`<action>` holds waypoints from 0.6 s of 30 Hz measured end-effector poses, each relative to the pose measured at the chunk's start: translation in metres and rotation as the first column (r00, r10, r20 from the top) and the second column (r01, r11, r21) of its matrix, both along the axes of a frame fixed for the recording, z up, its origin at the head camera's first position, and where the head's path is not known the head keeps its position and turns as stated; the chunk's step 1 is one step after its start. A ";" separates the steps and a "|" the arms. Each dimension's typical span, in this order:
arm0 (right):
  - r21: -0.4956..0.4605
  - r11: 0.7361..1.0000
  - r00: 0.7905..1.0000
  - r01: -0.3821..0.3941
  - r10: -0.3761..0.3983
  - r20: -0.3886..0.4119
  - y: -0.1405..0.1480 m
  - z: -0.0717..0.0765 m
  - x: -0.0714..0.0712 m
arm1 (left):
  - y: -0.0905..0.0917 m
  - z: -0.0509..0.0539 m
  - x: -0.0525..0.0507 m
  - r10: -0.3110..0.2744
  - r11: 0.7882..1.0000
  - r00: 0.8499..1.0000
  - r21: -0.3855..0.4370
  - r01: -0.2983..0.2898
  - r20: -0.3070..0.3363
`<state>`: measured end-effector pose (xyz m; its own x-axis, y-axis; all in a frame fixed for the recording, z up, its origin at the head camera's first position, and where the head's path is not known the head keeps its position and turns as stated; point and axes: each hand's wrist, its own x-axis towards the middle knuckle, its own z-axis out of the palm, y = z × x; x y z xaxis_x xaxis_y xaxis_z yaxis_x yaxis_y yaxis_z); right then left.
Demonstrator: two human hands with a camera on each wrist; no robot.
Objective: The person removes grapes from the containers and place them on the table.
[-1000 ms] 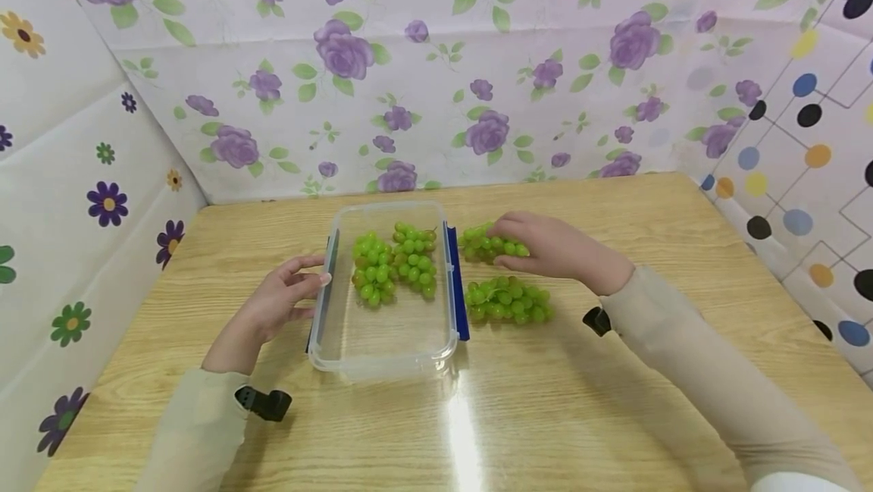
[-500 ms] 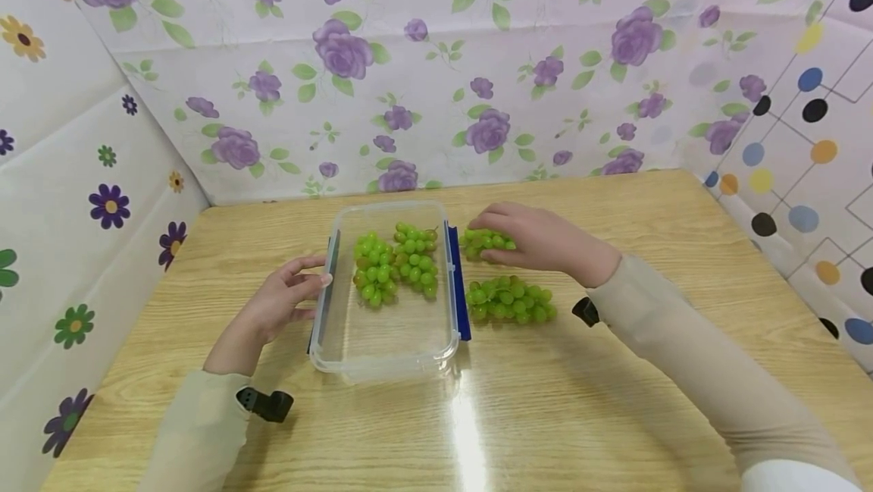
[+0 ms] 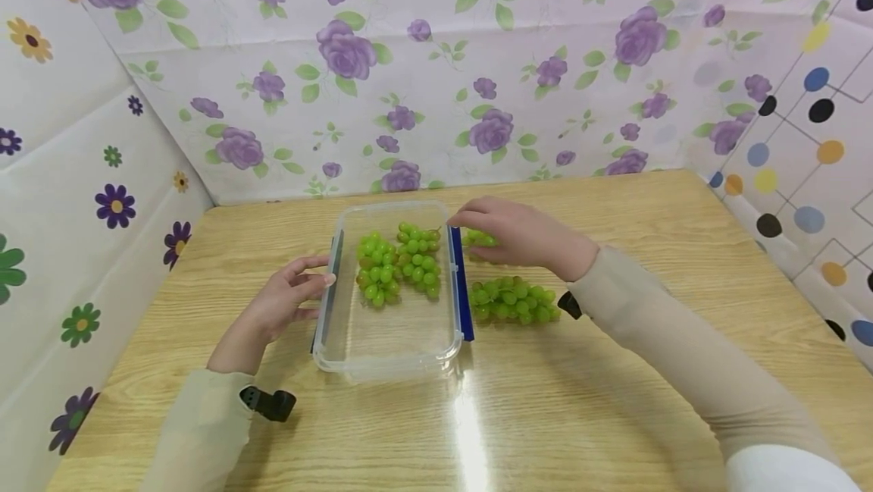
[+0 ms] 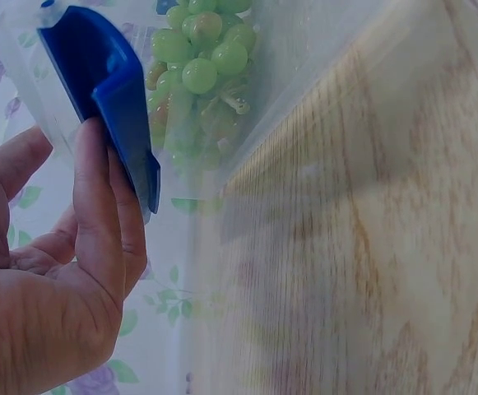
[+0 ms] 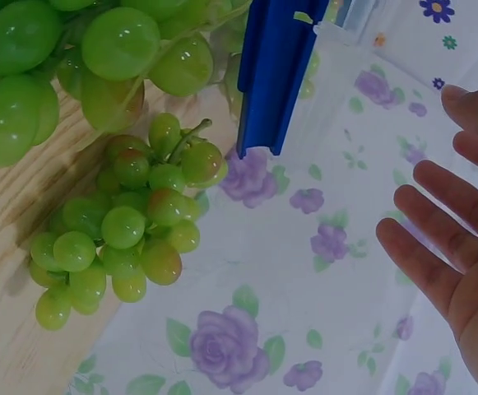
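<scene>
A clear plastic food container (image 3: pixel 389 336) with blue latch flaps stands on the table, with bunches of green grapes (image 3: pixel 378 271) inside. My left hand (image 3: pixel 289 299) holds its left side at the rim, and the left wrist view shows fingers at the blue flap (image 4: pixel 111 78). My right hand (image 3: pixel 521 233) is beside the container's right flap (image 3: pixel 461 287), above a grape bunch (image 3: pixel 480 238) that it partly covers. In the right wrist view, the right hand's fingers (image 5: pixel 424 255) are extended and apart from the grapes. Nearer me on the table lies another grape bunch (image 3: pixel 514 300).
The wooden table (image 3: pixel 382 431) reaches back to a flowered cloth wall (image 3: pixel 423 105). Patterned sheets (image 3: pixel 61 196) close in the left and right sides. Black wrist cameras (image 3: pixel 269 403) are strapped to both sleeves.
My right hand has moved left over the far loose bunch, toward the container's right flap. My left hand, the container and the grapes stay where they were.
</scene>
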<state>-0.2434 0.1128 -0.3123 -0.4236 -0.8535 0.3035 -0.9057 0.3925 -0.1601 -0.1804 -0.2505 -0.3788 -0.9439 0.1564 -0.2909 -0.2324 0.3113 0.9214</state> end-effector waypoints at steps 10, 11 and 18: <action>0.035 0.999 0.999 -0.040 0.041 -0.035 -0.013 -0.004 -0.007 | -0.001 0.000 -0.001 -0.005 1.000 1.000 -0.013 0.005 0.005; 0.043 0.998 0.999 -0.038 0.040 -0.034 -0.014 -0.004 -0.007 | -0.001 0.000 -0.001 -0.006 1.000 1.000 -0.014 0.006 0.005; 0.091 0.995 0.997 -0.048 0.053 -0.055 -0.026 -0.006 -0.011 | -0.001 -0.001 -0.001 0.003 1.000 1.000 -0.003 -0.003 0.008</action>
<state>-0.2542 0.0868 -0.3181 -0.3635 -0.8981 0.2476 -0.9314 0.3565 -0.0740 -0.1813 -0.2511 -0.3799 -0.9419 0.1524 -0.2994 -0.2412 0.3136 0.9184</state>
